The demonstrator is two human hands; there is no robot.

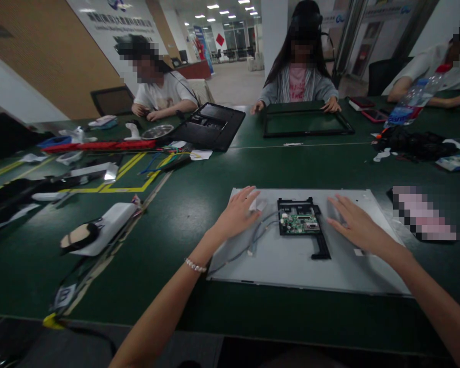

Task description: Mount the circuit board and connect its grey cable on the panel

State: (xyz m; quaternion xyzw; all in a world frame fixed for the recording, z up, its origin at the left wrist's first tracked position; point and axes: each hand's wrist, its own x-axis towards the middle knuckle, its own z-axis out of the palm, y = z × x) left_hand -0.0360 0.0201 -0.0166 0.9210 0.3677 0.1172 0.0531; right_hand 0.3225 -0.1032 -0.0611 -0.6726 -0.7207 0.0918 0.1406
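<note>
Two hands, left (239, 214) and right (354, 225), are open with fingers extended above a grey panel (237, 266) on the green table (168, 301), one near each side of a circuit board (299, 223); whether the palms touch the panel cannot be told. The board sits in a black bracket (322, 248) on the panel, with cables (255, 237) running from its left side. Across the table, a person's hands touch a black frame (308, 134).
</note>
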